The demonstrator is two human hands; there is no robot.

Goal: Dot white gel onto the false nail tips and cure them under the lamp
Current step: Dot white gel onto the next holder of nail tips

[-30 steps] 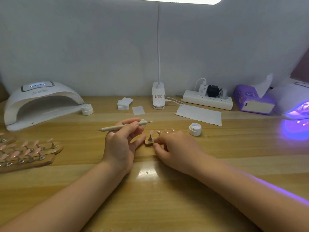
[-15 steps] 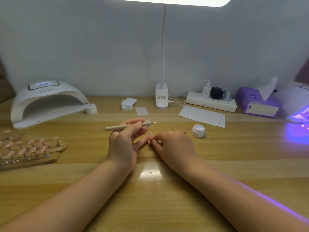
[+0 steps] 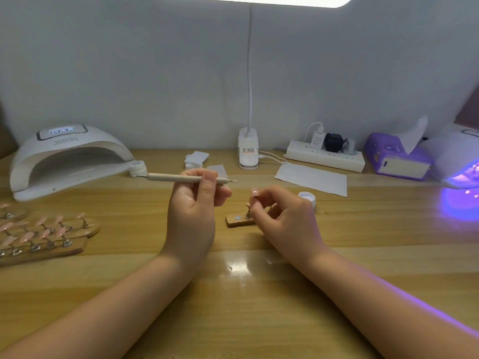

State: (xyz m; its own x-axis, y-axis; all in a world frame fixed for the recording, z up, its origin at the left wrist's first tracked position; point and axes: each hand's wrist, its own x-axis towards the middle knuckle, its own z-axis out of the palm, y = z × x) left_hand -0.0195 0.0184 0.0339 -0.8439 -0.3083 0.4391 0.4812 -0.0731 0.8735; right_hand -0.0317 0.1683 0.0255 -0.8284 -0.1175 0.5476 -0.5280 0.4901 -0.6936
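My left hand (image 3: 193,211) grips a beige dotting pen (image 3: 181,178) held level above the table, its metal tip pointing right. My right hand (image 3: 282,216) pinches one pink false nail tip (image 3: 255,193) on its stand, lifted off the small wooden holder (image 3: 237,220) that lies on the table between my hands. One more stand on that holder shows beside my fingers. An open white gel pot (image 3: 307,198) sits just behind my right hand. A white cure lamp (image 3: 67,156) stands at the back left.
Wooden racks with several pink nail tips (image 3: 44,234) lie at the left. A second lamp (image 3: 461,164) glows purple at the far right, beside a purple tissue box (image 3: 394,158). A power strip (image 3: 326,156), desk-light base (image 3: 248,149), paper sheet (image 3: 311,177) and wipes (image 3: 195,159) line the back.
My right hand has lifted a nail tip off the small holder, which now shows a bare magnet spot. My left hand has raised the pen a little.
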